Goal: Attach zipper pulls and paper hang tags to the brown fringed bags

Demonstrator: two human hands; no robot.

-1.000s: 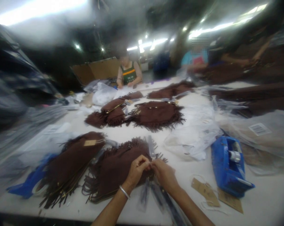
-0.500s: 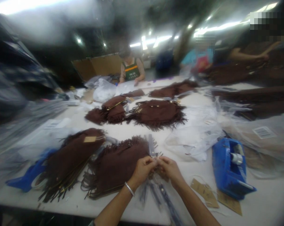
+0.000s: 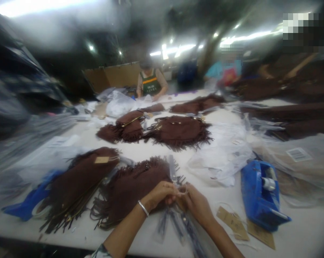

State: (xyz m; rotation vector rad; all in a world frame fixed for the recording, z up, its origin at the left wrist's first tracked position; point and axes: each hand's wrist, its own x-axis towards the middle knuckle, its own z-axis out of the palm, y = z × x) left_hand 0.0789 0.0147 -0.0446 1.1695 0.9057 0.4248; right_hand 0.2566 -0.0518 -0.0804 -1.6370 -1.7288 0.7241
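Note:
A dark brown fringed bag (image 3: pixel 140 186) lies in front of me, its strap wrapped in clear plastic (image 3: pixel 173 170) at the right end. Beside that end, my left hand (image 3: pixel 163 193) is closed, pinching a thin white string (image 3: pixel 182 190). Fingers of my right hand (image 3: pixel 199 204) are closed on the same string, which makes a small loop between the two hands. Something brownish, perhaps a paper tag, shows dimly under the right fingers. Plastic-wrapped strap pieces (image 3: pixel 187 225) hang below my hands towards the table edge.
Another fringed bag with a tan hang tag (image 3: pixel 102 159) lies left, by a blue tape dispenser (image 3: pixel 30 200). A second blue tape dispenser (image 3: pixel 261 197) stands right, near loose tan tags (image 3: pixel 233 222) and plastic bags (image 3: pixel 221 157). More brown bags (image 3: pixel 180 130) lie beyond; co-workers stand across the table.
The string loop between my hands has become larger and easier to see. My left hand has turned and moved slightly down and left; my right hand is slightly lower.

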